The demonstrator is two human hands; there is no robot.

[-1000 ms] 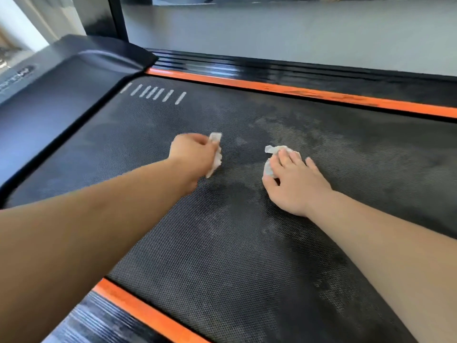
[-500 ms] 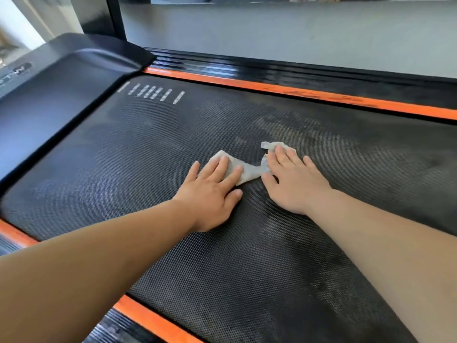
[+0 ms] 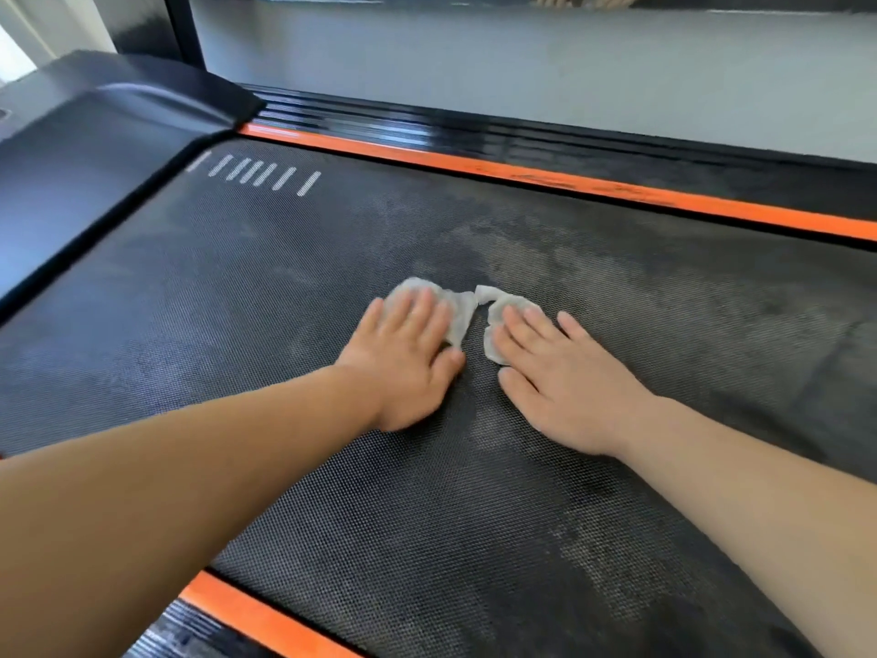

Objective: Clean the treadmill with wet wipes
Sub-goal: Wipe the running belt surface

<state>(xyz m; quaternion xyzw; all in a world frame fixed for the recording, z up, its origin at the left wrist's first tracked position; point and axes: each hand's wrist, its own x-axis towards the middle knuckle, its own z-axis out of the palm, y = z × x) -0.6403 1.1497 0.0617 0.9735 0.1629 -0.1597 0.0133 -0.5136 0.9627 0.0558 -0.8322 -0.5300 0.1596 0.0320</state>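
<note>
Treadmill belt (image 3: 237, 301), dark and textured, with pale smears across it, bordered by a far orange strip (image 3: 522, 175) and a near orange strip (image 3: 256, 619); black motor cover (image 3: 95, 149) at upper left. Left hand (image 3: 403, 368) lies flat on the belt, fingers straight and close together, pressing the left wipe (image 3: 458, 308), which shows beyond its fingertips and on its thumb side. Right hand (image 3: 564, 391) lies flat just beside it, fingers slightly spread, fingertips on the crumpled right wipe (image 3: 493, 303). The wipes nearly meet; whether they are joined cannot be told. White bars (image 3: 265, 175) mark the belt's far left corner.
</note>
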